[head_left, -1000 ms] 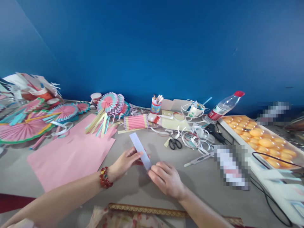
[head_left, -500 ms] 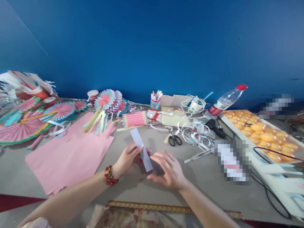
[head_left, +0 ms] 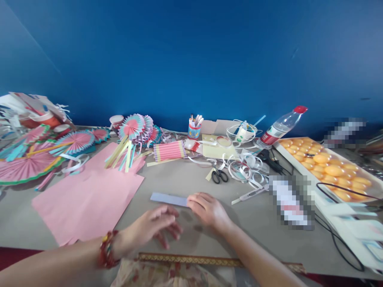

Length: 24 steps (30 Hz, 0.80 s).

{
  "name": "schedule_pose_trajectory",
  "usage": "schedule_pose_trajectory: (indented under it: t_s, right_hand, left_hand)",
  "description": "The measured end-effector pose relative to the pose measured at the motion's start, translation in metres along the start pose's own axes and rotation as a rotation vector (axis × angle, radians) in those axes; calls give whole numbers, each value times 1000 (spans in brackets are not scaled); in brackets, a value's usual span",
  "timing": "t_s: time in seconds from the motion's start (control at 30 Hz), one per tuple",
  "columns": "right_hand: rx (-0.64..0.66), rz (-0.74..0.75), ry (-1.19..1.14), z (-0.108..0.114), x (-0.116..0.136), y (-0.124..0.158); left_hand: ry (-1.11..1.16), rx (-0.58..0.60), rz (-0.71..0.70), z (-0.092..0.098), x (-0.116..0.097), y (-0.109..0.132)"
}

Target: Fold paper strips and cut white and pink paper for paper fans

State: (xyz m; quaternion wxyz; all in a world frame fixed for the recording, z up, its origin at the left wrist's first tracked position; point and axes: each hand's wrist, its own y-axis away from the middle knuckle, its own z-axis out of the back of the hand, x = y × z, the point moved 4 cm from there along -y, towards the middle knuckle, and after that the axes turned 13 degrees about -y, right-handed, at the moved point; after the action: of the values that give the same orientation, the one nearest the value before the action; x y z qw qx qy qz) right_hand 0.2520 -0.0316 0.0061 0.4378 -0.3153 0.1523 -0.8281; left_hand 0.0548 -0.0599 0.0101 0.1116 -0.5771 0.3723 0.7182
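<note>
A narrow pale lavender paper strip (head_left: 170, 199) lies roughly level across the view, above the bare middle of the grey table. Its right end is in the closed fingers of my right hand (head_left: 209, 209), which cover that end. My left hand (head_left: 154, 227) is apart from the strip, below and to the left of it, with loosely spread fingers and nothing in them. A red bead bracelet (head_left: 108, 249) circles the left wrist. Black-handled scissors (head_left: 220, 176) lie beyond my right hand, and a white utility knife (head_left: 250, 194) rests to its right.
Pink paper sheets (head_left: 89, 203) cover the table's left part, near pleated paper fans (head_left: 76, 141). Farther back are a pleated pink piece (head_left: 170, 150), a pen cup (head_left: 194, 130) and curled white strips (head_left: 241, 169). A bottle (head_left: 279, 127) and a tray of orange domes (head_left: 329, 169) stand right.
The strip has turned from steeply slanted to nearly level. My left hand has let go of it and drawn back toward me, while my right hand has taken its right end.
</note>
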Motion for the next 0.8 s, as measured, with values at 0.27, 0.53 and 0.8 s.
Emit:
schedule_pose_trajectory:
  t_s: [0.27,0.53,0.8]
  right_hand:
    - [143,-67,-100,0,-2,5]
    - [203,-201,33,5,2,7]
    - [148,-340,-171,9,-9,8]
  left_hand:
    - [-1536,-458,-510,22,-3,-11]
    - [-1522,-443,-561,27,5,-9]
    - [-1308,-443,-535,37,7,-6]
